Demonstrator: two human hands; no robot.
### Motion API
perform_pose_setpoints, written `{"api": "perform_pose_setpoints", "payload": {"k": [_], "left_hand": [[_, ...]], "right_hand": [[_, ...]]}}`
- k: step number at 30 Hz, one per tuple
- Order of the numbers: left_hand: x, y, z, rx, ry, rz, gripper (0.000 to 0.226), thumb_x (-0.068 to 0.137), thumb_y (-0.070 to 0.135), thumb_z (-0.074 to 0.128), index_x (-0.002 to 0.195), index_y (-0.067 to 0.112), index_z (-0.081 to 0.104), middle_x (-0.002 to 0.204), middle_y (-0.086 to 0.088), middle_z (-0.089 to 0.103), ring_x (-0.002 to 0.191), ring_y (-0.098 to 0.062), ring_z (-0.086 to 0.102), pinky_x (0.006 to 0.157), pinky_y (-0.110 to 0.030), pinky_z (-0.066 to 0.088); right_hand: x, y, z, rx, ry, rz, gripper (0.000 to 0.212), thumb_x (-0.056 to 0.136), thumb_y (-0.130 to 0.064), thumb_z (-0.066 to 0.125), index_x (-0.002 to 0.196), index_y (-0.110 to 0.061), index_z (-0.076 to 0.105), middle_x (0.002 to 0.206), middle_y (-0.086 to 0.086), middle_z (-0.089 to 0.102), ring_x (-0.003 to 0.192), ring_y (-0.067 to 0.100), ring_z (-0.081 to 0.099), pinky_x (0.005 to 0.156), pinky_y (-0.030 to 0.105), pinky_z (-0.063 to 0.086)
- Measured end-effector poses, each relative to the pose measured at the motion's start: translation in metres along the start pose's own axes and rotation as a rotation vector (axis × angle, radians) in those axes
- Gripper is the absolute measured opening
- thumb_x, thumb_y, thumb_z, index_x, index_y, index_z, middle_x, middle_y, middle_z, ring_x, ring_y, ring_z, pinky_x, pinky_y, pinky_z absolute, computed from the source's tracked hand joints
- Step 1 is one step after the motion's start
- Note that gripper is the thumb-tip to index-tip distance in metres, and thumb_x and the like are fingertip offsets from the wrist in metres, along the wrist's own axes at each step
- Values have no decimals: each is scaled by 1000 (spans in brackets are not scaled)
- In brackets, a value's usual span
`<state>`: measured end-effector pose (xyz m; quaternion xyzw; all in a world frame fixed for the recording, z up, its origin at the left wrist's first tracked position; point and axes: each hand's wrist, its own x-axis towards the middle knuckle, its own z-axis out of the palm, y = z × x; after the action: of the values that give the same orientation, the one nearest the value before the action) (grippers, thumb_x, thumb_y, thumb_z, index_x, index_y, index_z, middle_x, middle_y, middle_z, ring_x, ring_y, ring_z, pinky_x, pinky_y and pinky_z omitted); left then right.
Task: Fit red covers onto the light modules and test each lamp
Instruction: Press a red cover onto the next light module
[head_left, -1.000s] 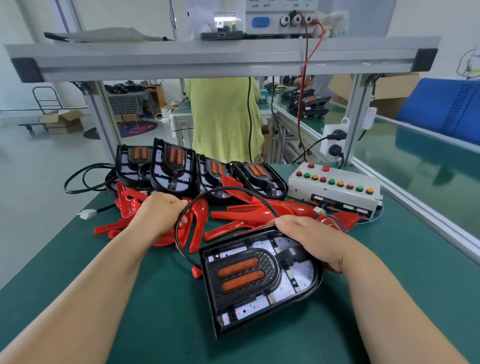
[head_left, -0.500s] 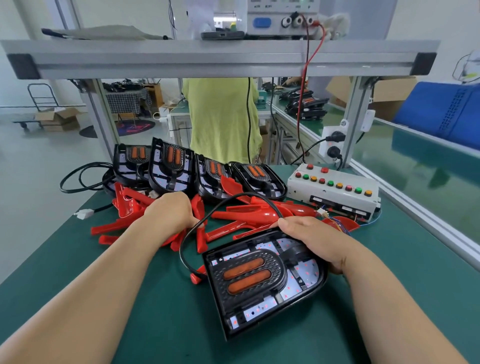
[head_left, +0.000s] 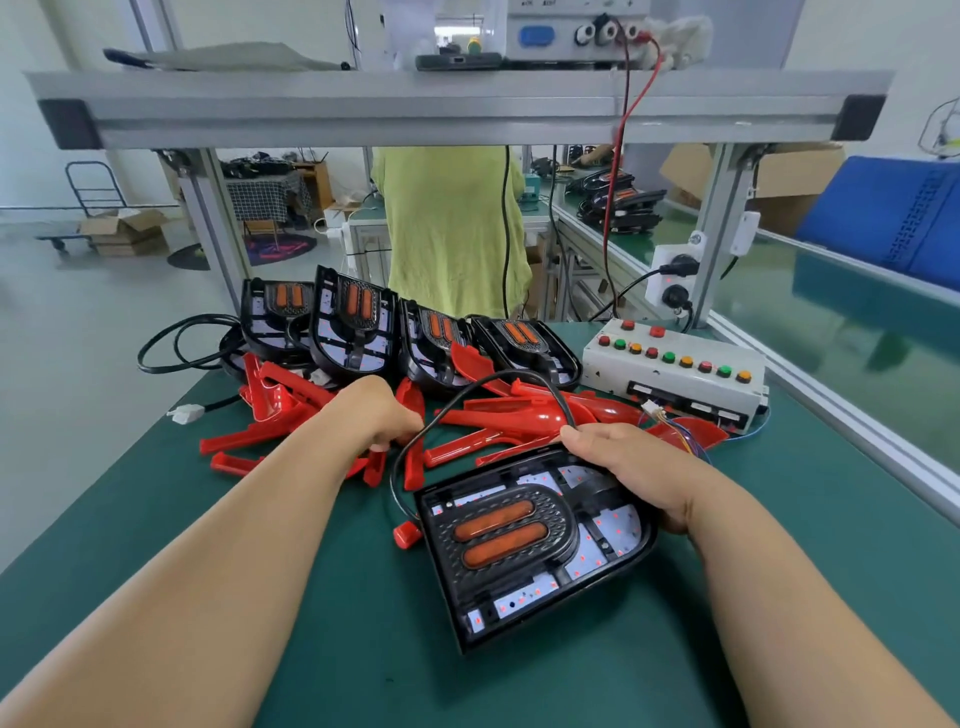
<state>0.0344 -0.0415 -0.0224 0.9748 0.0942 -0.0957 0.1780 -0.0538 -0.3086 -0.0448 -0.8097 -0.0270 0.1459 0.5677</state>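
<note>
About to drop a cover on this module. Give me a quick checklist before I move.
1. Light module face up on the mat: ok.
2. Right hand holds its far edge: ok.
3. Left hand grips one of the red covers: cannot tell, fingers hidden.
4. Black cable off the module's face: ok.
5. Red plug in test box: not ok, lies on mat.

Five light modules (head_left: 535, 540), one button box (head_left: 675, 382), and a tangled, uncountable pile of red covers (head_left: 509, 418).

Both forearms forward; left hand (head_left: 382, 415) knuckles-up, fingers down, out of sight; right hand (head_left: 626, 467) palm-down, fingers curled.
</note>
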Motion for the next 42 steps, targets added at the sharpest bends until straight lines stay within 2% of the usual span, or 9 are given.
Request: {"api": "perform_pose_setpoints", "payload": {"k": [4, 7, 9, 17, 22, 29, 34, 36, 42], "left_hand": [[1, 5, 5, -54, 42, -14, 35, 80, 39, 69, 62, 13, 52, 36, 1, 49, 44, -19, 48, 53, -23, 41], [2, 8, 10, -5, 137, 0, 35, 78, 41, 74, 68, 13, 55, 65, -3, 62, 68, -24, 62, 64, -32, 49], [3, 8, 11, -8, 162, -12, 31, 79, 36, 74, 70, 13, 54, 72, -4, 60, 69, -24, 61, 61, -32, 46], [-1, 2, 0, -20, 13, -53, 61, 82, 58, 70, 51, 11, 46, 38, 1, 49, 48, -20, 47, 56, -27, 40], [-6, 1, 1, 41, -8, -15, 35, 80, 22, 72, 57, 10, 48, 43, -1, 44, 42, -19, 42, 48, -23, 37], [-18, -10, 1, -122, 159, -14, 23, 73, 28, 63, 65, 7, 57, 61, -7, 60, 57, -23, 58, 52, -26, 41], [-25, -23, -10, -137, 210, 60, 15, 80, 16, 58, 72, 4, 62, 50, -2, 67, 53, -15, 64, 48, -24, 41], [-29, -28, -10, -170, 287, 116, 6, 82, 12, 56, 81, 6, 58, 49, -3, 67, 50, -12, 65, 47, -25, 40], [-42, -38, -4, -286, 356, 264, 11, 90, 22, 63, 91, 26, 53, 85, -5, 67, 75, -25, 67, 77, -45, 56]], "right_hand": [[0, 0, 2, 37, -5, 16, 45, 98, -46, 56, 109, -3, 64, 109, 13, 75, 109, 35, 68, 106, 51, 47], [1, 0, 3, 50, -8, 20, 43, 98, -47, 56, 107, -6, 66, 108, 12, 75, 108, 35, 68, 105, 50, 48], [1, 1, 2, 68, -16, 22, 40, 98, -47, 56, 108, -9, 67, 106, 9, 76, 103, 30, 71, 102, 47, 51], [2, 2, 1, 162, -40, 27, 35, 95, -46, 61, 103, -14, 70, 105, 12, 76, 93, 29, 73, 95, 45, 55], [1, 3, -1, 154, -62, 40, 32, 93, -47, 63, 95, -17, 72, 104, 13, 76, 93, 29, 73, 97, 47, 54], [-1, 3, -1, 204, -53, 71, 40, 93, -45, 65, 107, -8, 69, 109, 20, 74, 107, 42, 68, 99, 56, 51], [0, 2, 0, 242, -67, 67, 45, 79, -50, 71, 102, -11, 73, 106, 19, 75, 94, 33, 72, 95, 52, 55], [1, 2, 0, 242, -60, 66, 43, 85, -48, 69, 106, -11, 72, 106, 16, 75, 95, 31, 73, 95, 50, 55], [2, 0, 3, 253, -37, 77, 39, 92, -43, 65, 110, -10, 71, 105, 16, 76, 90, 30, 74, 91, 47, 58]]}}
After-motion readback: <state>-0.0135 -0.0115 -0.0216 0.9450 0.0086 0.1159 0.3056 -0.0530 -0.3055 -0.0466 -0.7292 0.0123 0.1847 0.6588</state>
